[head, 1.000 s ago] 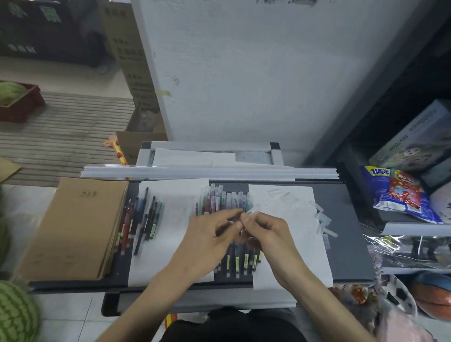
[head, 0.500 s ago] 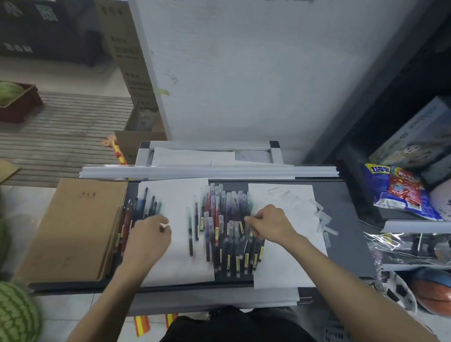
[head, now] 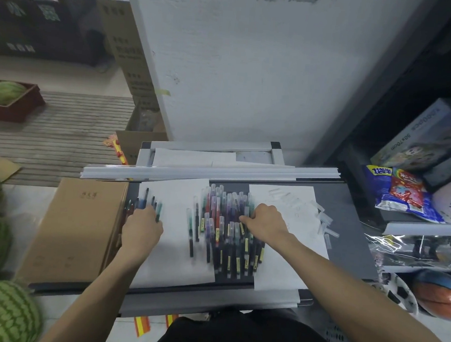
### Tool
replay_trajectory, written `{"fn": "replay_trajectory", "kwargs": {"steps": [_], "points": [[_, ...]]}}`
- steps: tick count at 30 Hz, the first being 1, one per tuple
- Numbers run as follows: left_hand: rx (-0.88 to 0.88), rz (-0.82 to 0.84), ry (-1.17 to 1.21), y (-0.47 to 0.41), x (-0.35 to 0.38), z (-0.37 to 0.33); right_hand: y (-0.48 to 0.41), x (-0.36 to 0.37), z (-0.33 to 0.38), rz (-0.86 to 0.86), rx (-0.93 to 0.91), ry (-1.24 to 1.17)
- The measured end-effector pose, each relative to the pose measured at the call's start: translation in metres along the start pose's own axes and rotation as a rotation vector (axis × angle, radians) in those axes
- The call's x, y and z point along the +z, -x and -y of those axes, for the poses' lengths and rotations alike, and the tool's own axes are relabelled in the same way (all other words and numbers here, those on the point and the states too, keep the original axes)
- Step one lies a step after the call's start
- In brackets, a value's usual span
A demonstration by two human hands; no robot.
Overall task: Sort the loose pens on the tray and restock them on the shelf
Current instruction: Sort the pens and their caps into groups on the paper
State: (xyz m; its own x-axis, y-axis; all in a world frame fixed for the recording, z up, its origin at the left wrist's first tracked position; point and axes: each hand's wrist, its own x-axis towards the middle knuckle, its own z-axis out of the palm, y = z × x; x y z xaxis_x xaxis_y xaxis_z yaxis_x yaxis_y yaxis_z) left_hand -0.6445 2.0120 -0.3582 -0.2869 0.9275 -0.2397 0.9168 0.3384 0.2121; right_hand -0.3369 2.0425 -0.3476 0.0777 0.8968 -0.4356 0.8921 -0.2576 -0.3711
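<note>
Pens (head: pixel 228 232) heaped mid tray (head: pixel 346 244), smaller sorted group (head: pixel 148 205) at its left. Light, stiff, smooth barrels, probably roll easily; pinch one mid-barrel. Left hand (head: pixel 141 228) sits on sorted group, right hand (head: pixel 265 221) curls at heap edge; can't tell whether either grips.

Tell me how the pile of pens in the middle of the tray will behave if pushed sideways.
The pile of pens would probably scatter rather than move as one: they lie loose and overlapping. Their slim barrels likely roll, and may slide where they rest on the smooth white paper.
</note>
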Motion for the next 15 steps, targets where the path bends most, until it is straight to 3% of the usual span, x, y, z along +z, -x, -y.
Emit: {"fn": "replay_trajectory", "kwargs": {"steps": [9,15], "points": [[-0.011,0.036,-0.022,-0.004,0.003,-0.003,-0.001,-0.003,-0.012,-0.038,-0.001,-0.014],[0.012,0.049,-0.017,0.006,-0.012,-0.013,-0.005,-0.033,-0.05,-0.146,-0.021,0.229]]}}
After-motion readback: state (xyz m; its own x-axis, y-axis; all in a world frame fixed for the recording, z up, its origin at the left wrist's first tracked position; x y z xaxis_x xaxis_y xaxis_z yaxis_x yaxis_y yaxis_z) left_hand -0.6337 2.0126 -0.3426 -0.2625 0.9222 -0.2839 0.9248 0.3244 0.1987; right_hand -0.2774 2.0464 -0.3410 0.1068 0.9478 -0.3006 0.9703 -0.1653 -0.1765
